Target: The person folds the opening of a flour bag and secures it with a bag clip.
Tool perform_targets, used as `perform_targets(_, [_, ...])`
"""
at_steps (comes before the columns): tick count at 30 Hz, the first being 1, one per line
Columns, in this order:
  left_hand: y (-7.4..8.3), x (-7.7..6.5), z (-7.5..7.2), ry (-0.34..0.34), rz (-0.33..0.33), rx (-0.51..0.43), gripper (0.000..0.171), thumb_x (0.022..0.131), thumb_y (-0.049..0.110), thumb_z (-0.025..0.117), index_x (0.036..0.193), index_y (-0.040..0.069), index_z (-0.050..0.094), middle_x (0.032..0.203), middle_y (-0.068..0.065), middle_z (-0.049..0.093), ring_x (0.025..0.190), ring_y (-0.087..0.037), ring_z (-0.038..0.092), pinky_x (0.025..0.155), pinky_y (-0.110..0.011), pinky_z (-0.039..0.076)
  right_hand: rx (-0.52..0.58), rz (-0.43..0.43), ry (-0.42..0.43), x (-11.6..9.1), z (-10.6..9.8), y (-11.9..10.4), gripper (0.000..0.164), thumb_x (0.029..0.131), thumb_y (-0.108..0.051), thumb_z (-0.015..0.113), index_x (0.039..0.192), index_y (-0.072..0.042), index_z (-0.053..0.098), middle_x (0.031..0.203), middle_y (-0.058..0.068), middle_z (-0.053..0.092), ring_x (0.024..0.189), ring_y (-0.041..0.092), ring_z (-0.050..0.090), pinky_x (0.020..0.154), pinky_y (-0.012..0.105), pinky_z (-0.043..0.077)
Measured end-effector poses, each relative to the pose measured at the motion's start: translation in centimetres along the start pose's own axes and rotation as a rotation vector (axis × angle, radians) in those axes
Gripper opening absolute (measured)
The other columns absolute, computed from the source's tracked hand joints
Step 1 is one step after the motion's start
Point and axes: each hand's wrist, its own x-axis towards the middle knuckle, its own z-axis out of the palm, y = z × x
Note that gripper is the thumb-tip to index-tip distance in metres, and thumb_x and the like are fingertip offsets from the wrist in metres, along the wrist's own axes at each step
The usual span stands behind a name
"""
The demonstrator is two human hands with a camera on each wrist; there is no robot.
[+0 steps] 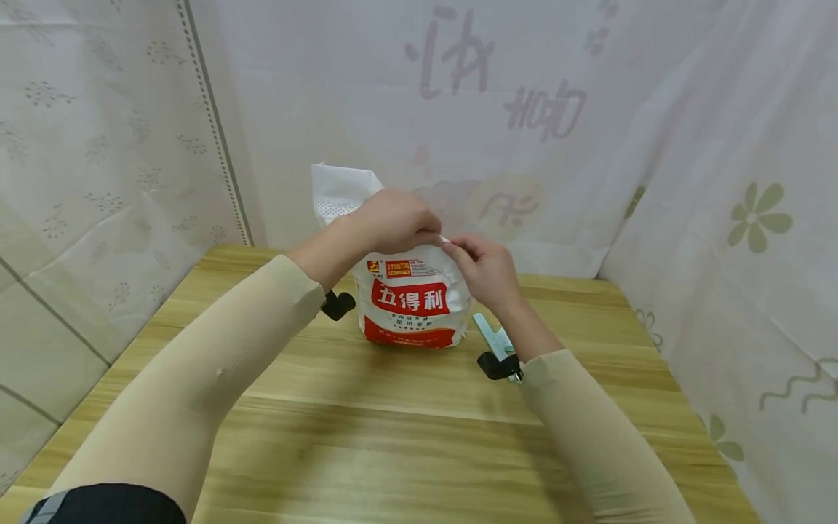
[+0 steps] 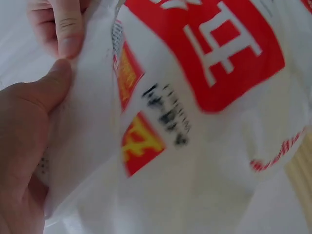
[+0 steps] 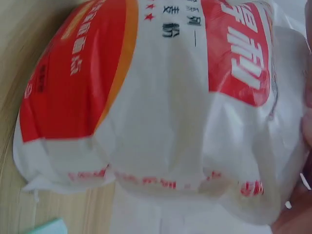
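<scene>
A white flour bag [image 1: 412,300] with red and orange printing stands upright on the wooden table. My left hand [image 1: 401,220] reaches over its top and pinches the bag's upper edge. Close beside it, my right hand [image 1: 487,275] pinches the same edge between thumb and fingers. In the left wrist view, the left thumb [image 2: 53,83] presses on white bag material, almost touching the right hand [image 2: 61,24]. The right wrist view shows the bag's bulging side [image 3: 161,107], with only a sliver of the hand at the right edge.
A light green tool [image 1: 489,333] lies on the table right of the bag, partly hidden by the right wrist; its kind is unclear. The wooden tabletop [image 1: 366,437] extends toward me. Patterned pale cloth [image 1: 327,73] hangs behind and at both sides.
</scene>
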Motion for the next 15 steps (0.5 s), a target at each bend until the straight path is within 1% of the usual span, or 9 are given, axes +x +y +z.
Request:
perform_targets(1, [0.0,0.0,0.1,0.012,0.004,0.008,0.024,0.111,0.035,0.066,0.111,0.018,0.083,0.104,0.000,0.082,0.095,-0.024,0.071,0.092,-0.043,0.060,0.020,0.020,-0.027,-0.1,-0.2,0.2,0.028,0.109,-0.035,0.071,0.119,-0.010,0.081,0.111,0.011,0.082,0.091,0.022,0.072,0.075,0.026,0.057])
perform_targets(3, [0.0,0.0,0.4,0.030,0.013,0.024,0.023,0.111,0.034,0.066,0.108,0.018,0.083,0.101,-0.001,0.081,0.091,-0.024,0.070,0.089,-0.042,0.060,0.032,0.071,-0.077,-0.4,-0.4,0.7,0.033,0.110,-0.038,0.069,0.127,-0.012,0.078,0.118,0.011,0.080,0.098,0.023,0.073,0.081,0.028,0.060])
perform_targets(4, [0.0,0.0,0.5,0.036,0.015,0.032,0.024,0.111,0.034,0.066,0.108,0.018,0.082,0.100,-0.001,0.081,0.091,-0.024,0.070,0.089,-0.042,0.060,0.032,0.099,-0.094,-0.6,-0.5,1.1,0.034,0.110,-0.038,0.068,0.129,-0.012,0.078,0.120,0.011,0.080,0.098,0.023,0.073,0.082,0.029,0.059])
perform_targets(6, [0.0,0.0,0.6,0.041,0.015,0.043,0.024,0.111,0.035,0.066,0.109,0.018,0.082,0.101,-0.001,0.081,0.092,-0.024,0.072,0.089,-0.042,0.060,0.017,0.152,-0.113,-1.1,-0.6,1.6,0.033,0.111,-0.037,0.068,0.128,-0.011,0.077,0.118,0.012,0.078,0.093,0.024,0.070,0.078,0.030,0.058])
perform_targets(9, [0.0,0.1,0.9,0.046,0.019,0.052,0.024,0.111,0.035,0.066,0.111,0.018,0.083,0.104,0.000,0.082,0.097,-0.025,0.074,0.091,-0.043,0.060,-0.015,0.190,-0.089,-1.7,-0.6,2.4,0.029,0.110,-0.034,0.068,0.119,-0.009,0.081,0.107,0.013,0.077,0.080,0.023,0.061,0.068,0.030,0.049])
perform_targets(12, [0.1,0.0,0.9,0.054,0.024,0.053,0.023,0.111,0.035,0.067,0.112,0.018,0.084,0.106,0.000,0.083,0.098,-0.025,0.075,0.092,-0.044,0.060,-0.033,0.177,-0.045,-2.0,-0.4,2.6,0.026,0.109,-0.032,0.070,0.112,-0.009,0.083,0.097,0.011,0.078,0.073,0.022,0.055,0.061,0.030,0.044])
perform_targets(15, [-0.1,-0.1,1.0,0.057,0.016,0.046,0.023,0.110,0.036,0.068,0.108,0.019,0.083,0.101,0.001,0.082,0.093,-0.025,0.073,0.089,-0.044,0.060,-0.053,0.168,-0.016,-2.0,-0.2,2.5,0.025,0.108,-0.032,0.071,0.106,-0.011,0.084,0.081,0.006,0.072,0.065,0.020,0.050,0.056,0.028,0.038])
